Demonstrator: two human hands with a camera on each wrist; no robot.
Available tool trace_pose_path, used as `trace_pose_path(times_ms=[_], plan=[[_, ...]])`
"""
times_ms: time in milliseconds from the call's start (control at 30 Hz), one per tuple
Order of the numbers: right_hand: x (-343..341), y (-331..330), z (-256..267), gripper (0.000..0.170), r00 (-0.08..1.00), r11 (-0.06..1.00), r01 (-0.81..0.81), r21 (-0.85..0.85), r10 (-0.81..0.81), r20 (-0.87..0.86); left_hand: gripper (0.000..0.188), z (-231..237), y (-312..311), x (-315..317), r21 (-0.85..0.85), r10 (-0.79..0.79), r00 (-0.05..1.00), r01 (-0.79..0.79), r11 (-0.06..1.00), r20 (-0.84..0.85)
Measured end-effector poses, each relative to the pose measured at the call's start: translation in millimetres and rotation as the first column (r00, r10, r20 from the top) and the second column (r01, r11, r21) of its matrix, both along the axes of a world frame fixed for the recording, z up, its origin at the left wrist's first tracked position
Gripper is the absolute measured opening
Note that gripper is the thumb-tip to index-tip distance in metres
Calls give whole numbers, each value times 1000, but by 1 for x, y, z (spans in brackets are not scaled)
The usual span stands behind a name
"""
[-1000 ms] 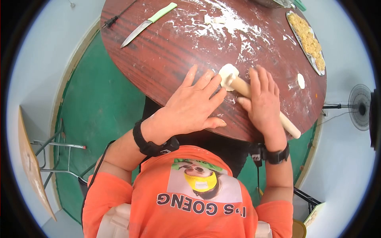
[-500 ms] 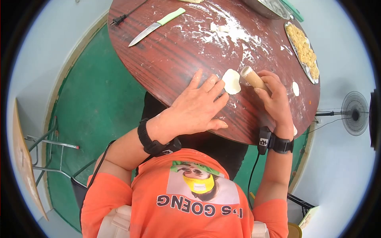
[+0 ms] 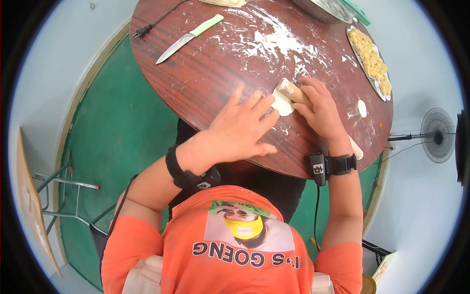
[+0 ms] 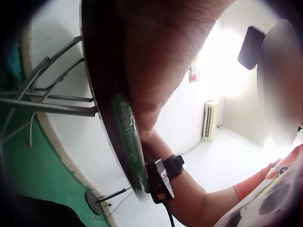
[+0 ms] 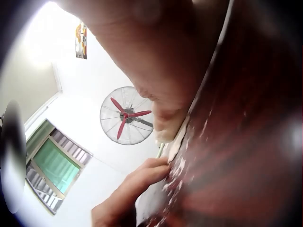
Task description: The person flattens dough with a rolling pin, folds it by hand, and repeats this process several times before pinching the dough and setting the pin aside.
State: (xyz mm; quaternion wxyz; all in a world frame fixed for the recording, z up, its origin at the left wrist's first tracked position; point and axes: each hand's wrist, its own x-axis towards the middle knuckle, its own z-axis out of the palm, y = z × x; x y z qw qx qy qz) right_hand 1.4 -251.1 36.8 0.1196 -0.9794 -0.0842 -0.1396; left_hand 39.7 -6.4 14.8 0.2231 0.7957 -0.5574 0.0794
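In the head view a wooden rolling pin (image 3: pixel 293 93) lies slantwise with its far end on a flattened piece of white dough (image 3: pixel 282 105). The right hand (image 3: pixel 323 110) grips the pin, fingers bent over it and thumb on the near side; its palm hides the pin's middle. Beside the dough the left hand (image 3: pixel 240 125) is spread out, fingers extended, with the fingertips at the dough's left edge. The right wrist view shows the right hand (image 5: pixel 151 56) close up and the dough's thin edge (image 5: pixel 179 141) at its fingertips.
A green-handled knife (image 3: pixel 191 38) and a plug (image 3: pixel 143 32) lie at the table's left. A plate of yellowish food (image 3: pixel 373 62) and a small dough disc (image 3: pixel 362 108) are on the right. A metal bowl (image 3: pixel 325 10) stands at the back.
The right hand first drew the pin back off the dough, then moved it leftward onto the dough again. The left hand has stayed at the dough's edge, still spread.
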Motion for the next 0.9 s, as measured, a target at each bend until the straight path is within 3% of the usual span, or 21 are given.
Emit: trace_pose_path(times_ms=[33, 133, 300, 367, 433, 500, 567, 700, 767, 800, 900], plan=[[-1, -1, 2, 37, 996, 988, -50, 144, 60, -66, 71, 1, -1, 7, -9, 3, 999, -3, 1000, 51], [-5, 4, 5, 24, 998, 982, 35, 186, -44, 46, 72, -2, -8, 22, 32, -16, 996, 13, 999, 90], [-15, -4, 22, 22, 990, 962, 133, 240, -140, 13, 73, 5, -11, 13, 104, -54, 991, 41, 994, 119], [-19, -6, 23, 21, 985, 960, 172, 219, -174, -13, 74, 13, -11, -3, 221, -24, 996, 4, 975, 87], [-24, -4, 21, 22, 986, 961, 169, 217, -165, -36, 76, 7, -8, -15, 194, -37, 996, 21, 981, 81], [-30, 6, 20, 23, 991, 971, 136, 196, -136, -17, 78, 1, -4, -23, 32, -1, 997, -1, 999, 80], [-37, 21, 20, 24, 994, 979, 108, 175, -110, 1, 78, 1, 1, -23, 29, 0, 997, -3, 1000, 82], [-47, 39, 10, 36, 997, 990, 36, 136, -26, -74, 76, -3, 5, -17, 19, -42, 993, 40, 999, 106], [-47, 48, -4, 55, 992, 987, 113, -117, -118, -35, 76, -4, 5, -14, 41, -72, 995, 69, 997, 76], [-47, 52, -3, 73, 991, 972, 113, -208, -125, -43, 75, -3, 5, -14, 44, -81, 994, 78, 996, 69], [-33, 41, -2, 78, 993, 965, 115, -234, -118, 1, 75, -4, 3, -16, 48, -92, 994, 89, 995, 62]])
